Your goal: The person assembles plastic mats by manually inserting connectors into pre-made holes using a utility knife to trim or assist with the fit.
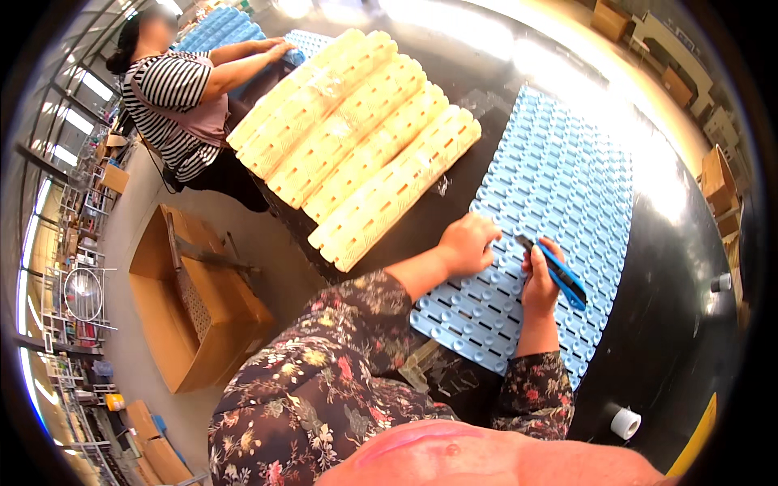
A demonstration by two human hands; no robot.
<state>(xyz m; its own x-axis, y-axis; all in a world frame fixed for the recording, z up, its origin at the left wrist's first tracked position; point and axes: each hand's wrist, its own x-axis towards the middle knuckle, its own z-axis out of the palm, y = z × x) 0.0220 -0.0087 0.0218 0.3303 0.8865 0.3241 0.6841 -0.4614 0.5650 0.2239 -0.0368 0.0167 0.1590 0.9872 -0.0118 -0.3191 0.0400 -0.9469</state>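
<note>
A light blue moulded plastic mat (559, 178) with rows of bumps and slots lies on the black table (681, 324). My left hand (468, 241) presses flat on the mat's left edge. My right hand (540, 279) grips a blue utility knife (557, 271), whose tip rests on the mat close to my left hand. Both forearms wear floral sleeves.
Several cream-yellow mats (365, 138) are stacked to the left of the blue one. A co-worker in a striped top (174, 105) handles blue mats (219, 28) at the table's far end. An open cardboard box (190, 300) stands on the floor. A tape roll (625, 423) lies near the front edge.
</note>
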